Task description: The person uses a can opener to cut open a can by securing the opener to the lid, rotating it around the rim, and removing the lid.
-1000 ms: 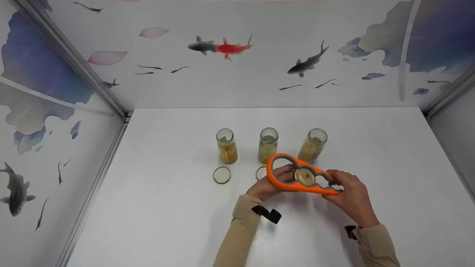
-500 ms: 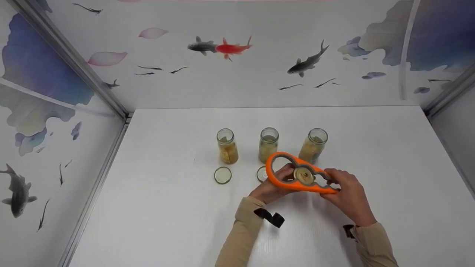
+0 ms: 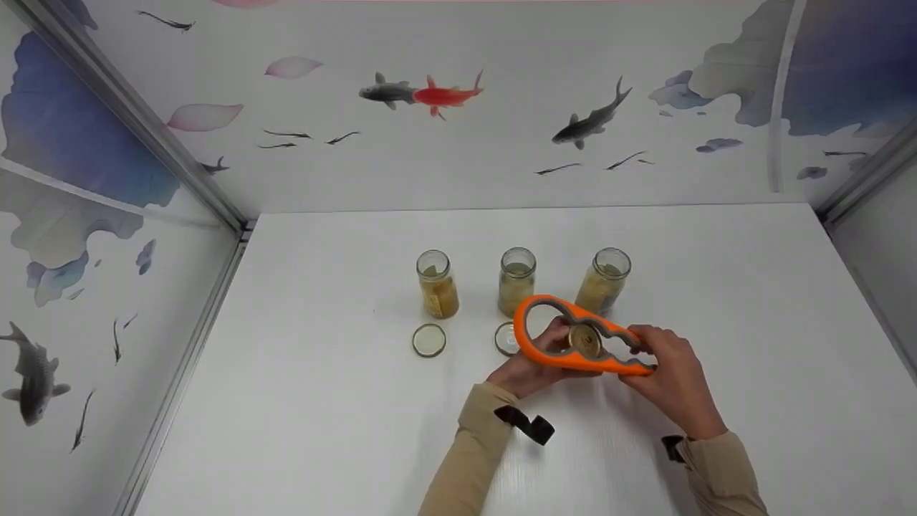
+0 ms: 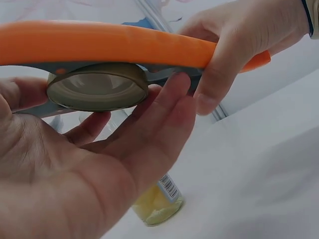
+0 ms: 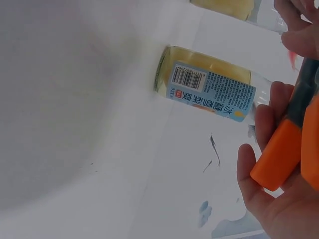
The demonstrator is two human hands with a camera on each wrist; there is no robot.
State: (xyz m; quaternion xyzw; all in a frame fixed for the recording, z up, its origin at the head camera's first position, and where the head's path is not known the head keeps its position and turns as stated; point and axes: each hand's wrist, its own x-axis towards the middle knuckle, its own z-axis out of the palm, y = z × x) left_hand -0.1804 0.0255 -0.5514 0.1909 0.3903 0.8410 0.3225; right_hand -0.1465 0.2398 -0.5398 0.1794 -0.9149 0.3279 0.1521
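An orange jar opener with grey inner edges is held above the white table. My right hand grips its two handle ends from the right. Within the opener's middle notch sits a gold jar lid. My left hand reaches from below and pinches that lid between thumb and fingers. Seen from underneath in the left wrist view, the hollow lid lies against the opener, with the left fingers around its rim. In the right wrist view, the right hand wraps the orange handles.
Three lidless glass jars stand in a row behind the hands: left jar, middle jar, right jar. One loose lid lies before the left jar, another lid before the middle one. Printed walls enclose the table.
The lid has tilted inside the opener, and my left hand and forearm have shifted slightly right and toward me. My right hand and the opener have barely moved.
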